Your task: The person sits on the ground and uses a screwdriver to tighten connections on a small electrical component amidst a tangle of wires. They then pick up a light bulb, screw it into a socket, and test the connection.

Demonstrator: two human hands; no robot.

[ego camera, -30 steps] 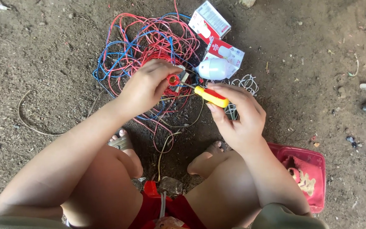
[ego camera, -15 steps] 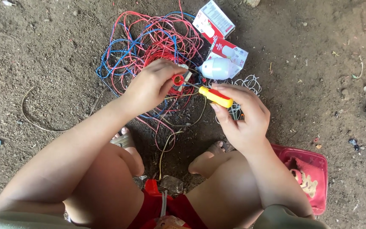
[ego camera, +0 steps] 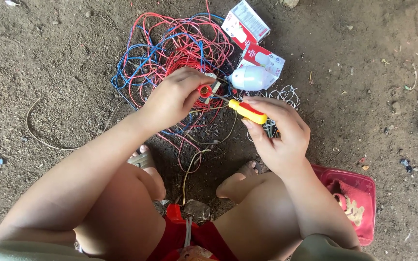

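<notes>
The left hand [ego camera: 172,99] has its fingers curled and pressed together around a small red fitting [ego camera: 205,90], which sits pinched at the fingertips with a pale piece just beyond it. The right hand [ego camera: 280,135] pinches a yellow-and-red screwdriver [ego camera: 247,111] between thumb and forefinger, the other fingers loosely bent beneath — its tip points toward the fitting, though whether it touches cannot be told. Just past the left fingertips lies a tangle of red and blue wires [ego camera: 170,48] on the dirt ground [ego camera: 49,72]. A white bulb [ego camera: 250,78] rests just beyond the right fingertips, beside two red-and-white cartons [ego camera: 252,36]. Near the right wrist — toward the person's side — sits a red tray [ego camera: 361,205]
</notes>
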